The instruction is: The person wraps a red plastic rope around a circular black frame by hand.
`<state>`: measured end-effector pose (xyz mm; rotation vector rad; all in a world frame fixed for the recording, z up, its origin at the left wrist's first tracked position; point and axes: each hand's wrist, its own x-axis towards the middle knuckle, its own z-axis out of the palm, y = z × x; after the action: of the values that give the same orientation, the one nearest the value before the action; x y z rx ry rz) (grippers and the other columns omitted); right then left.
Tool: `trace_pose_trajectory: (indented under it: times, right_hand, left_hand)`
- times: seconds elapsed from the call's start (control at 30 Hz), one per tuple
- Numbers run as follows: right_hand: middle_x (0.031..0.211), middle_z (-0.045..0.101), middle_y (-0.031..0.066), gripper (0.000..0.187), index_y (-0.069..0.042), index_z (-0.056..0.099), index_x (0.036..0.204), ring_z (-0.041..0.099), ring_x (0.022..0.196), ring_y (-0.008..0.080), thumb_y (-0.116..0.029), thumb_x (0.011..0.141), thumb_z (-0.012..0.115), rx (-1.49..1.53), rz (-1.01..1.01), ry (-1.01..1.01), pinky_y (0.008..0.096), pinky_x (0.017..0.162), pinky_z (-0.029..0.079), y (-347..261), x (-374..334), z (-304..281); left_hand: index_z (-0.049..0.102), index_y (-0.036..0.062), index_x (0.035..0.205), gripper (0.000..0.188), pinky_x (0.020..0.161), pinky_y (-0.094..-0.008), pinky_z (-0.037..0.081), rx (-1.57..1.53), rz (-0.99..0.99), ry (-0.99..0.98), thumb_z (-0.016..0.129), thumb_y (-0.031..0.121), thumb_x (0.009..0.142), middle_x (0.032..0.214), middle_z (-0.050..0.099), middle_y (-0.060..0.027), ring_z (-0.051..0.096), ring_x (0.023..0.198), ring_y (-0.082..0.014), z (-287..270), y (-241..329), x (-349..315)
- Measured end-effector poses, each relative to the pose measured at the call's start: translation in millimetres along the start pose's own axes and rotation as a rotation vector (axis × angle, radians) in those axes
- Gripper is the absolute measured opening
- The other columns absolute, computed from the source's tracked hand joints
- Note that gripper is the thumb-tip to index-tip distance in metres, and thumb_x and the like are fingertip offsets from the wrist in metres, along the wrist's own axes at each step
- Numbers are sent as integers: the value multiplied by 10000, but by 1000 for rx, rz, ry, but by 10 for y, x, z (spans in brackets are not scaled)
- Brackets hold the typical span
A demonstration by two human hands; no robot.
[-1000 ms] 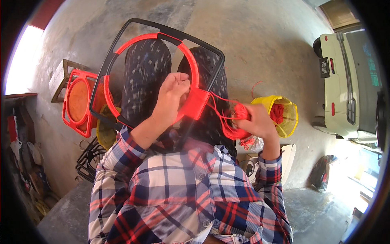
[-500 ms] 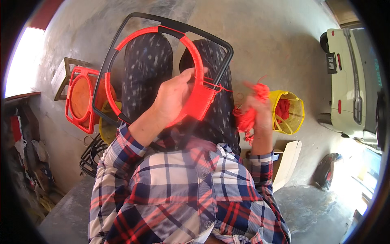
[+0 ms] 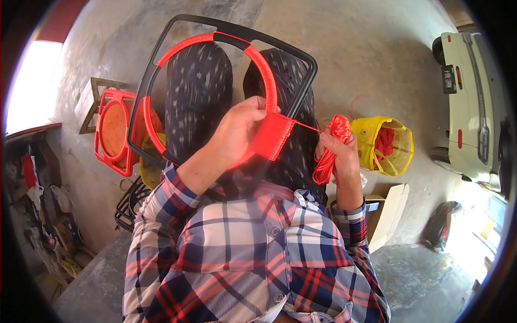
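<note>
A black frame (image 3: 308,86), squarish with a ring inside it, rests over my knees. Red cord wraps stretches of the ring, and a dense red woven panel (image 3: 273,137) spans its right corner. My left hand (image 3: 239,126) is closed on the ring beside that panel, its fingertips partly hidden behind it. In my right hand (image 3: 340,153) is a looped bundle of red cord (image 3: 325,166), gripped between thumb and fingers. A single strand runs taut from the panel's upper right edge to the bundle.
At right stands a yellow basket (image 3: 371,142) with red cord inside, near an open cardboard box (image 3: 390,215). To the left, a red frame (image 3: 100,129) leans by an orange round seat and a wooden stool (image 3: 91,105). A parked vehicle (image 3: 466,107) fills the far right.
The loose loop of cord at the panel has been drawn tight into a straight strand. My right hand, blurred before, is now steady with the bundle. My left hand keeps its hold.
</note>
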<state>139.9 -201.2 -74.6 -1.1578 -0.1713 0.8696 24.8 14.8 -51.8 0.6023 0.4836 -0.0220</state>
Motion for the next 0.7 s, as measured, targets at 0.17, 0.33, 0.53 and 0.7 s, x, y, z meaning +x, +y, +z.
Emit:
trace_pose_trajectory:
  times: [0.17, 0.33, 0.53, 0.7]
  right_hand:
    - [600, 584, 35, 96, -49, 602, 770, 563, 504, 127, -22, 841, 660, 4, 33, 32, 265, 501, 456, -2, -22, 7]
    - [610, 587, 32, 84, -47, 604, 786, 564, 508, 123, -22, 847, 656, -7, 26, 18, 261, 500, 456, 6, -17, -2]
    - [616, 588, 25, 106, -58, 601, 771, 558, 512, 117, -26, 858, 653, 24, 25, 33, 261, 494, 448, 19, -51, 20]
    - [631, 595, 13, 115, -68, 604, 763, 560, 530, 101, -31, 858, 657, 42, 55, 80, 248, 511, 438, 95, -72, -26]
  left_hand:
    - [526, -6, 1033, 219, 856, -424, 534, 10, 23, -6, 469, 69, 835, 991, 618, -144, 652, 917, -290, -9, -12, 25]
    - [525, 1, 1006, 215, 834, -414, 533, 66, 42, -15, 454, 70, 816, 966, 611, -141, 645, 893, -274, 34, 24, 20]
    - [528, 9, 920, 194, 769, -381, 536, 144, 40, 42, 440, 64, 755, 883, 574, -113, 607, 780, -226, 125, 47, 80]
    - [525, 6, 924, 208, 750, -377, 539, 154, 51, 61, 433, 64, 746, 884, 569, -121, 605, 773, -218, 140, 25, 38]
